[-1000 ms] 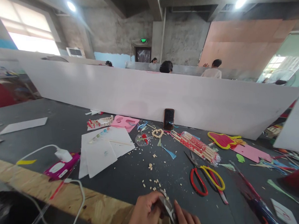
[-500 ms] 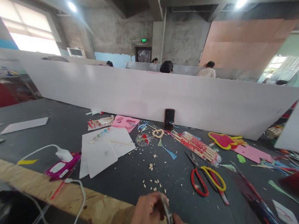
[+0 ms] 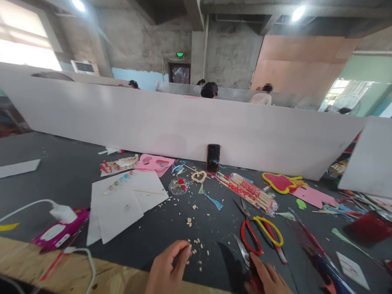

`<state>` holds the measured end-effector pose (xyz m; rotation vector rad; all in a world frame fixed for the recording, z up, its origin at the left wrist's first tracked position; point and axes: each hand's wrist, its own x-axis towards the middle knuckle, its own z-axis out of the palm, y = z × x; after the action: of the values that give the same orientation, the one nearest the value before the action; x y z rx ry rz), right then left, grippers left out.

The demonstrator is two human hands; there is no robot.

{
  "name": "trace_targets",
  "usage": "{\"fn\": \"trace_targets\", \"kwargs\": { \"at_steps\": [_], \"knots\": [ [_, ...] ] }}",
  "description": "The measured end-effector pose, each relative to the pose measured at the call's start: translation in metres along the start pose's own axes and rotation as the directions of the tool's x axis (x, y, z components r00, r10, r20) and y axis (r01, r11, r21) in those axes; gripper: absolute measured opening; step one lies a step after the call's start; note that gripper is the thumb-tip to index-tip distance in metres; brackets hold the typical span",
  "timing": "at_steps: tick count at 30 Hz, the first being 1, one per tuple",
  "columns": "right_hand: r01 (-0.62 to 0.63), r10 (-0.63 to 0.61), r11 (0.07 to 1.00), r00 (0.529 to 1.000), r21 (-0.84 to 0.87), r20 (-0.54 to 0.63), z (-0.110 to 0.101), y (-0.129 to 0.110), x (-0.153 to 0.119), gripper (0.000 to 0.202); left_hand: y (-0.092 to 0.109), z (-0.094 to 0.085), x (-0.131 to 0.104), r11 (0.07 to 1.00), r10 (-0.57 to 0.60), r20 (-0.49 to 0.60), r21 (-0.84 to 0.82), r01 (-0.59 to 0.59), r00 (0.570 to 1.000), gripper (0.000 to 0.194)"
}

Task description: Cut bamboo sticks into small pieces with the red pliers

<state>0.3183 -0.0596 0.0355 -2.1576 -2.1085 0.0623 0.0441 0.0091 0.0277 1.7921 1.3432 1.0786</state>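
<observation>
My left hand (image 3: 169, 267) is at the front edge of the dark table, thumb and forefinger pinched together beside small pale pieces (image 3: 196, 246); what lies between the fingertips is too small to name. To its right, my right hand (image 3: 269, 282) is wrapped round a red-handled cutting tool (image 3: 243, 252), whose curved metal blades point up and left. Just beyond the tool lie scissors (image 3: 251, 236) with one red and one yellow handle loop. A heart-shaped ring of pale beads (image 3: 199, 176) with a blue tassel (image 3: 215, 202) rests farther back.
White sheets (image 3: 115, 217) and a purple device (image 3: 59, 232) with a white cable lie left. A phone (image 3: 213, 157) leans on the white partition (image 3: 171, 124). Wrapped sticks (image 3: 246, 192), a pink card (image 3: 313, 197) and a glue gun (image 3: 336, 283) are at right. People sit beyond the partition.
My hands have moved apart: the left pinches near the pale pieces, while the right has shifted right with the metal tool. The view has turned slightly right.
</observation>
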Motion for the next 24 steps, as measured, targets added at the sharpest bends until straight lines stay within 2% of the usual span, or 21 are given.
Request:
{"fn": "trace_targets", "kwargs": {
  "at_steps": [3, 6, 9, 12, 14, 17, 22, 24],
  "knots": [
    [-0.132, 0.134, 0.991, 0.987, 0.027, -0.085, -0.005, 0.027, 0.001, 0.057, -0.013, 0.000, -0.006, 0.990, 0.100, -0.056, 0.103, -0.094, 0.993, 0.022],
    [-0.286, 0.279, 0.958, 0.938, -0.001, -0.204, -0.008, 0.060, 0.008, 0.065, -0.022, 0.001, -0.012, 0.969, 0.204, -0.106, 0.161, -0.186, 0.973, 0.018],
    [-0.320, 0.297, 0.945, 0.926, -0.066, -0.231, -0.010, 0.079, 0.017, 0.063, -0.027, 0.003, -0.013, 0.927, 0.340, -0.116, 0.206, -0.312, 0.933, 0.016],
    [-0.269, 0.223, 0.956, 0.927, -0.119, -0.302, -0.008, 0.074, 0.025, 0.046, -0.032, 0.004, -0.013, 0.881, 0.431, -0.099, 0.260, -0.395, 0.897, 0.011],
    [-0.194, 0.138, 0.972, 0.929, -0.133, -0.344, -0.004, 0.064, 0.029, 0.031, -0.035, 0.003, -0.012, 0.875, 0.431, -0.103, 0.289, -0.387, 0.897, 0.009],
    [-0.089, 0.052, 0.991, 0.942, -0.097, -0.332, 0.005, 0.052, 0.035, 0.016, -0.039, 0.001, -0.013, 0.887, 0.403, -0.126, 0.300, -0.352, 0.906, 0.007],
    [-0.068, 0.054, 0.997, 0.934, -0.027, -0.354, 0.007, 0.051, 0.039, 0.015, -0.038, 0.000, -0.015, 0.909, 0.358, -0.125, 0.272, -0.315, 0.925, 0.008],
    [-0.039, 0.041, 0.999, 0.941, 0.012, -0.337, 0.004, 0.042, 0.041, 0.018, -0.037, -0.001, -0.014, 0.916, 0.335, -0.121, 0.274, -0.292, 0.935, 0.010]
  ]
}}
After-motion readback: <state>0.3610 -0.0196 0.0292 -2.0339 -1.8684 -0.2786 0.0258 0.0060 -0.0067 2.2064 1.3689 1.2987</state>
